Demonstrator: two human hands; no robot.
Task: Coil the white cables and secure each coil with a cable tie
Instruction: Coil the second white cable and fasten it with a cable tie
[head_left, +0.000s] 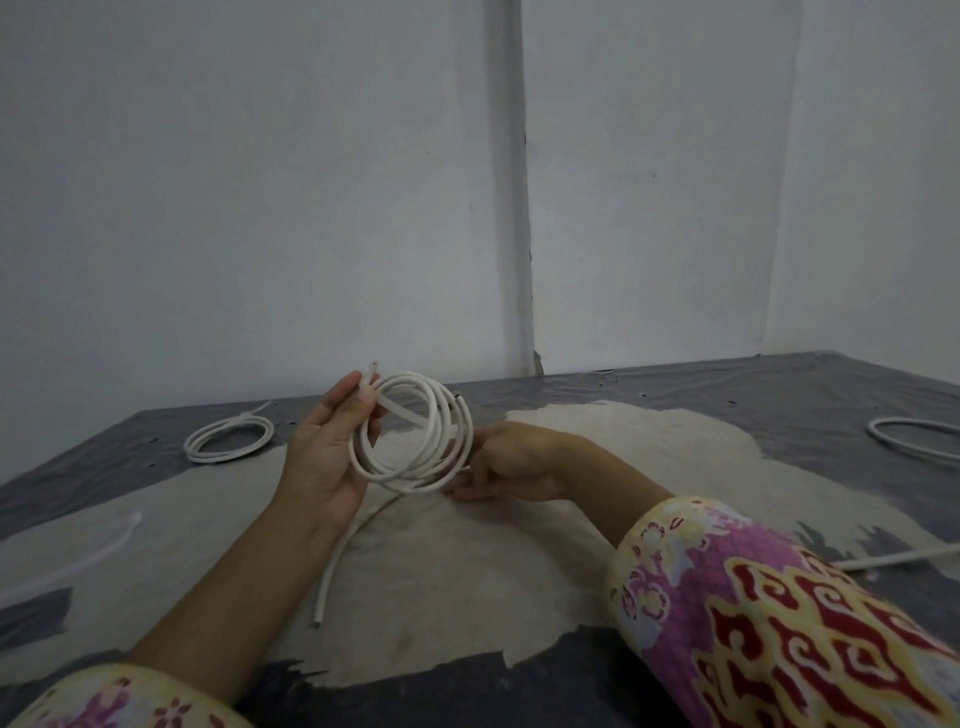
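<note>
L hand (324, 457), palm up, pinches one end of the coil (413, 434) w/ thumb and fingers curled round the strands; the cut end pokes up past the fingertips. Coil is held off the surface, several loops, roughly over the middle of the mat (649, 467), nearer its far edge. R hand (511, 462) is at the coil's right rim, fingers curled onto the lowest loops, knuckles up. Loose tail (345, 551) drops from the coil bottom and curves down-left across the mat, its free end lying near the mat's near edge, between the two forearms.

Mat is a pale irregular patch on a dark grey sheet (675, 395). Sheet runs to the wall (260, 208) at the back; far edge meets the wall just behind the coil.

Tied coil (228, 436) lies flat on the sheet near the far-left corner, well apart from L hand; a tie tail sticks out at its top. 2nd coil (914, 439) partly cut off at the right edge. Another cable (898, 558) lies at right, by the patterned sleeve (779, 613). Clear strip (111, 540) lies at the left edge.

Open mat shows right of R hand and below the tail.
</note>
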